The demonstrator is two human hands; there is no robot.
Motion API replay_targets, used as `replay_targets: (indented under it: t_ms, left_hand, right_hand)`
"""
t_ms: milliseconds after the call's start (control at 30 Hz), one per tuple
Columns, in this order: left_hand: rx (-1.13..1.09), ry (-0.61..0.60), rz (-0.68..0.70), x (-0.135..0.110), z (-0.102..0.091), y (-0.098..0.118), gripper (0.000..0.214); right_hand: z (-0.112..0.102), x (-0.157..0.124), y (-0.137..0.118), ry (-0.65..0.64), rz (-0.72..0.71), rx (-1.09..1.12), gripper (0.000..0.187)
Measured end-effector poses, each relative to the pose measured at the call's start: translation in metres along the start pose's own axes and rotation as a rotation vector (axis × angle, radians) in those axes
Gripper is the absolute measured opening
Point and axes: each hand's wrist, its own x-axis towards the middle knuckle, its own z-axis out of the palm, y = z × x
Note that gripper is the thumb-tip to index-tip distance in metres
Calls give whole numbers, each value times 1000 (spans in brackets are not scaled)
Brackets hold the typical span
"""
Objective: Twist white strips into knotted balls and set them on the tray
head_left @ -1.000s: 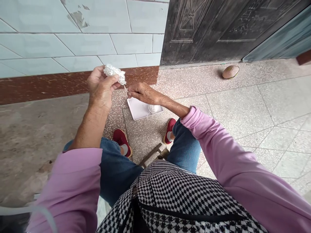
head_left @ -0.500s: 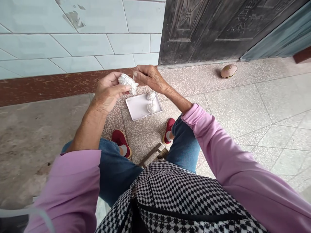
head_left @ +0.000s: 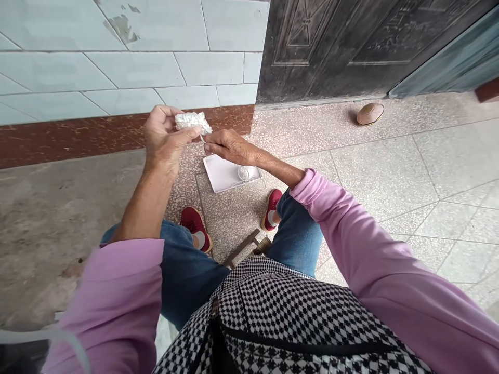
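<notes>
A crinkly white yarn bundle [head_left: 191,122] is held in my left hand [head_left: 166,132], the thumb pressed over its lower side and the fingers behind it. Close to the bundle's right end, my right hand [head_left: 230,147] is closed in a pinch, with a short piece of white yarn strand [head_left: 202,138] showing at its fingertips. Below the hands, a pale shallow tray [head_left: 218,177] lies on the floor with a white ball of yarn [head_left: 244,173] in its right part. My right hand covers the tray's upper right area.
Red shoes [head_left: 194,224] stand on the speckled floor near the tray. A wooden stool part [head_left: 244,248] shows between the knees. Ahead are a tiled wall [head_left: 128,72] and a dark carved door [head_left: 312,67]. A pinkish rounded object [head_left: 369,114] lies by the door.
My left hand has moved left with the white bundle, which is now more level. My right hand has come down and slightly left, hiding the second yarn ball in the tray.
</notes>
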Motion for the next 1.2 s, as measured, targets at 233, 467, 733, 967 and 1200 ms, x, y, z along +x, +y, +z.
replay_targets:
  t_ms: [233,467,733,967,1200]
  left_hand:
    - [162,-151,17,-14,6,21,51]
    - [47,-423,-146,-33,11,52,48]
    - [-235,-338,-193,-24,5,47,53]
    - [-184,-64,-83,-7,10,17,68]
    - [52,35,1,1,6,5,67]
  right_hand:
    - [-26,-5,-7,157,10,7,45]
    - [-39,-5,4,249,37,43,44]
    - [-29,10,22,262,49,309,54]
    - [-18,2,-8,153,94,91,54]
    - [-16,-8,-25,46,57,70,38]
